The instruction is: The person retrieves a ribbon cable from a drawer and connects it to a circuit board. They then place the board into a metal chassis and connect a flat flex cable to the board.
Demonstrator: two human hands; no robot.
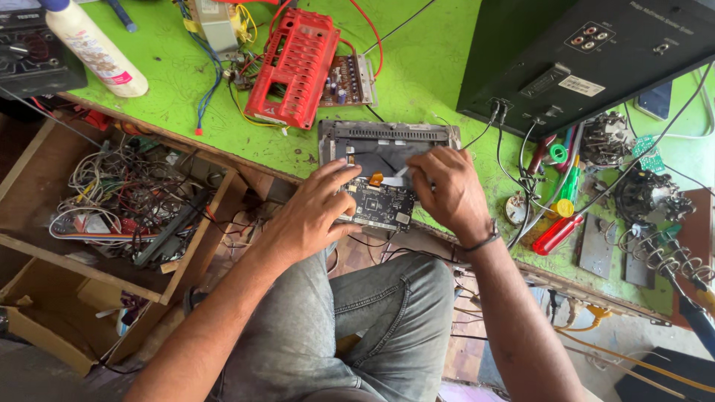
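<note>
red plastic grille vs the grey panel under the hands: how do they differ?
The red grille is bright red; the grey panel is dark grey. The grille lies untouched further back, tilted over a circuit board; the panel sits at the table's near edge, with the left hand and right hand on it. Both are slotted and lie on the green table.

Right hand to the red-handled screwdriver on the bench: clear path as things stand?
Probably yes. The right hand rests on the opened grey device, and the red-handled screwdriver lies just to its right on the green bench. Only thin black cables cross between; nothing solid blocks it.
</note>
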